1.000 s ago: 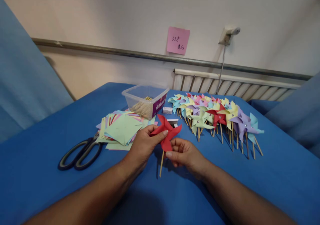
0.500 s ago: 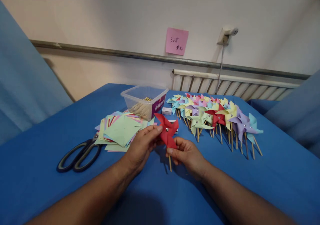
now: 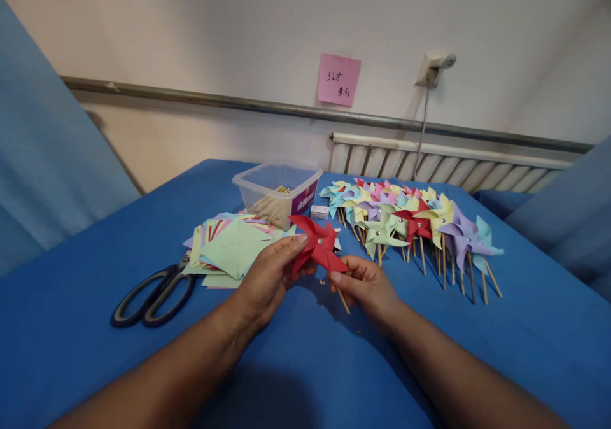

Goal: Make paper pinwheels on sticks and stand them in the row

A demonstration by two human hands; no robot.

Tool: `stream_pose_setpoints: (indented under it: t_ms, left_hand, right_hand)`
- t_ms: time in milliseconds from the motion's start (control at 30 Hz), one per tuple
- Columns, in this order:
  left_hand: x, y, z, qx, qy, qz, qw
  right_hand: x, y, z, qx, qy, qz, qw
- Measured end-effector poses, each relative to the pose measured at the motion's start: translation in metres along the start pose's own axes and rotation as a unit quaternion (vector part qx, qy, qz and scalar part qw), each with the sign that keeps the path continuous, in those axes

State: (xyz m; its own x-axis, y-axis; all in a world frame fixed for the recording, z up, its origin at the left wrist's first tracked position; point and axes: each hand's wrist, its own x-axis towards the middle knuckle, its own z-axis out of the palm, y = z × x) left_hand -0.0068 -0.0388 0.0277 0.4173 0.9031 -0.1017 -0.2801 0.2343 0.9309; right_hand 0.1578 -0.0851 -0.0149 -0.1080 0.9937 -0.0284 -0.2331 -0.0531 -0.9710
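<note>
A red paper pinwheel (image 3: 319, 246) with a silver pin at its centre is held between both hands, over the near middle of the table. My left hand (image 3: 274, 270) is closed on its left side, thumb on the paper. With thumb and fingers my right hand (image 3: 365, 286) pinches the lower right blade. The pinwheel's wooden stick (image 3: 342, 300) slants down to the right beside those fingers. Left of my hands lies a pile of coloured paper squares (image 3: 236, 247), a slit green one on top. Black-handled scissors (image 3: 151, 296) have their blades partly under the pile.
A clear plastic box (image 3: 272, 181) of wooden sticks stands behind the paper, a small white box (image 3: 319, 212) beside it. Many finished pinwheels (image 3: 410, 222) lie at the right on the blue cloth (image 3: 286, 365). A wall with a radiator (image 3: 449, 155) bounds the back.
The red pinwheel has turned: its lower blade now points to the lower right, and its stick slants instead of hanging nearly straight down. My right hand has shifted slightly right.
</note>
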Motion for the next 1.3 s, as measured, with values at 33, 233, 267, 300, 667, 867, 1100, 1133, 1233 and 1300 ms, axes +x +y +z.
stream_pose_setpoints:
  t_ms: [33,233,267,300,667,867,1100,1133,1233,1300]
  left_hand:
    - [0.000,0.000,0.000,-0.001,0.002,-0.001,1.000]
    - [0.002,-0.001,0.000,0.005,0.032,-0.004,0.999]
    - [0.002,-0.001,0.000,0.008,0.034,-0.006,0.999]
    - [0.002,0.000,0.000,0.012,0.034,-0.009,0.999]
    - [0.002,-0.007,0.001,0.061,0.050,-0.021,0.997]
    - [0.002,-0.016,0.004,0.041,0.051,-0.052,0.997]
    - [0.002,-0.016,0.006,0.022,0.044,-0.068,0.996]
    - [0.002,-0.016,0.006,0.020,0.044,-0.066,0.997]
    - [0.002,-0.018,0.006,0.013,0.050,-0.062,0.997]
    - [0.003,-0.019,0.005,0.012,0.051,-0.064,0.997]
  right_hand:
    - [0.000,-0.001,0.000,-0.008,-0.002,0.001,1.000]
    - [-0.003,0.001,0.002,-0.033,-0.012,0.004,0.999]
    - [-0.003,0.001,0.002,-0.036,-0.014,0.005,0.999]
    - [-0.003,0.001,0.002,-0.037,-0.016,0.006,0.999]
    - [-0.009,-0.001,0.009,-0.194,0.052,-0.110,0.973]
    - [-0.017,0.002,0.017,-0.437,0.108,-0.206,0.869]
    - [-0.015,0.002,0.014,-0.527,0.116,-0.211,0.815]
    - [-0.014,0.002,0.014,-0.522,0.113,-0.212,0.818]
    - [-0.014,0.002,0.015,-0.512,0.112,-0.216,0.823]
    - [-0.015,0.001,0.016,-0.524,0.115,-0.214,0.816]
